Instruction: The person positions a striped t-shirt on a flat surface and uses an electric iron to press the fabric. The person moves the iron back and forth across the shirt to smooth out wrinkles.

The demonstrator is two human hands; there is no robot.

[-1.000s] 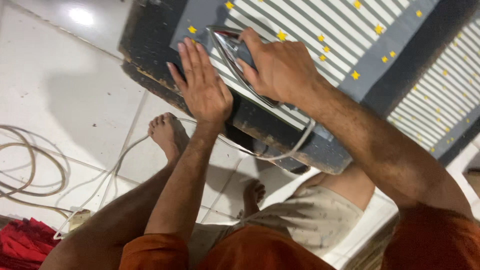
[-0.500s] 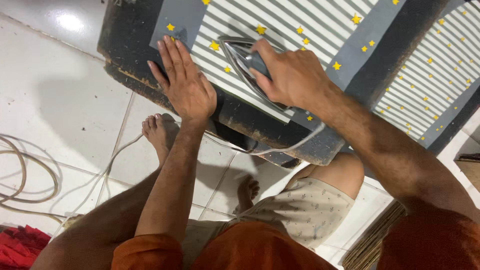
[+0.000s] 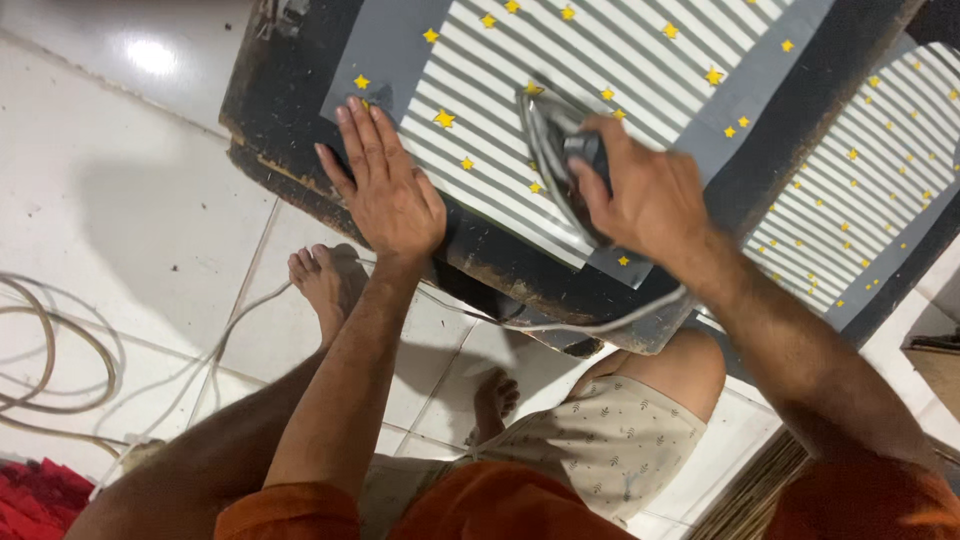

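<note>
- Nearest the camera, below the worktop's front edge, sit the person's orange-clad shoulders, pale patterned shorts (image 3: 610, 440) and two bare feet (image 3: 325, 280) on the white tiled floor (image 3: 120, 200); a pale looped cable (image 3: 50, 350) lies on the tiles to the left and a red cloth (image 3: 35, 500) shows at the lower left corner.
- At the front left corner of the dark, worn padded worktop (image 3: 290, 110), the left hand (image 3: 385, 185) lies flat with fingers (image 3: 360, 130) spread and released, pressing the near edge of the grey fabric with white stripes and small yellow stars (image 3: 600, 60). It grips nothing.
- Toward the middle of the front edge, the right hand (image 3: 645, 195) is clenched around the dark handle of a metal electric iron (image 3: 550, 150), which rests on the striped fabric; its grey cord (image 3: 560, 325) hangs down past the front edge.
- My judgement: the iron looks heavy and rigid, its soleplate probably hot, so the insulated handle on top is the only sound place to hold it. The fabric looks thin, limp and light, likely to slide or wrinkle, so a flat palm near its edge suits it better than a pinch.
- Farther right, a second striped, starred panel (image 3: 860, 170) lies past a dark gap toward the worktop's right edge.
</note>
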